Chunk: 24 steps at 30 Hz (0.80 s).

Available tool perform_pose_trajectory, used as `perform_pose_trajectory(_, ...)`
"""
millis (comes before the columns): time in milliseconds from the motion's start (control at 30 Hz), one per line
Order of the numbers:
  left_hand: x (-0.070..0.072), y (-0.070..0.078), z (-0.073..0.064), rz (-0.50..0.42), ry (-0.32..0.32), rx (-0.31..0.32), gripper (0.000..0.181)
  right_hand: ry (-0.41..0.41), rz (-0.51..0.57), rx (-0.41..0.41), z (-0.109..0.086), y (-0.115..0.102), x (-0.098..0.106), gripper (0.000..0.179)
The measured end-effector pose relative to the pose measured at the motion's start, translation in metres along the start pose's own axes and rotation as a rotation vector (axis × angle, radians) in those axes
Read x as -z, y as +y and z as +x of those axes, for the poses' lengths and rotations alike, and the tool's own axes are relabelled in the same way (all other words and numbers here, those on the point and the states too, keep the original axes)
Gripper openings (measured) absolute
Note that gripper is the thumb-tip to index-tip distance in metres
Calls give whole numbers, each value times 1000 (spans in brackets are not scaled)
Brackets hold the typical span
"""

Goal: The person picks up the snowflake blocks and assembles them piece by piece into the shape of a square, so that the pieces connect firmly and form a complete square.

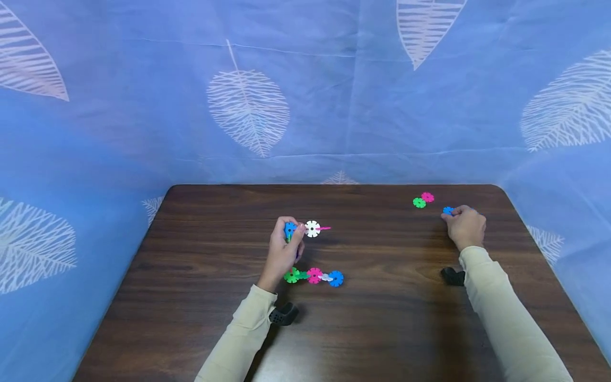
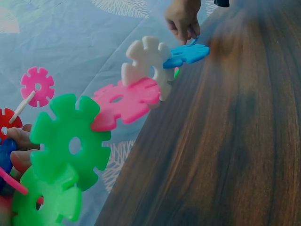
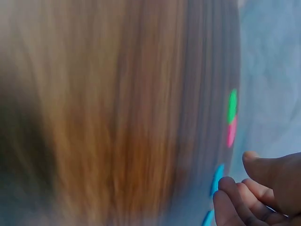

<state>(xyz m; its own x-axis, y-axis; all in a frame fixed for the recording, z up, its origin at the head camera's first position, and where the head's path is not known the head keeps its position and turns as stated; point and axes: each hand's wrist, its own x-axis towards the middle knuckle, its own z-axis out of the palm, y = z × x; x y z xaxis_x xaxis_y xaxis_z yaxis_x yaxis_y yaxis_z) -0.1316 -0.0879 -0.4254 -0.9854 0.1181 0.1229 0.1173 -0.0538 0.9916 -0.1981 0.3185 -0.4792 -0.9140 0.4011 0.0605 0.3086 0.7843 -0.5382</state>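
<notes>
My left hand holds a linked string of notched plastic discs, just over the table left of centre. By its fingers are a blue disc, a white disc and a pink disc seen edge-on. Closer to me, a row runs from a green disc through a pink disc to a blue end disc. In the left wrist view this row stretches away from the fingers. At the far right, my right hand hovers by a loose blue disc, thumb and fingertips apart in the right wrist view.
A loose green disc and a pink disc lie touching near the table's back edge. Another blue piece shows beside the right fingers. The dark wooden table meets a blue leaf-patterned cloth behind.
</notes>
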Motion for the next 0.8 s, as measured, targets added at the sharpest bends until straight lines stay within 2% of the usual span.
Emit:
perform_pose_trajectory(100, -1, 0, 1, 3, -16, 2, 17, -40, -10, -127, 9, 10, 2, 43)
perform_pose_trajectory(233, 0, 1, 1, 11, -11, 4, 16, -67, -2, -208, 17, 17, -2, 48)
perform_pose_trajectory(567, 4, -4, -1, -10, 38, 22, 14, -83, -43, -237, 33, 13, -4, 52)
perform_pose_trajectory(800, 8, -5, 0, -8, 34, 3, 16, -107, -97, -258, 37, 8, -6, 51)
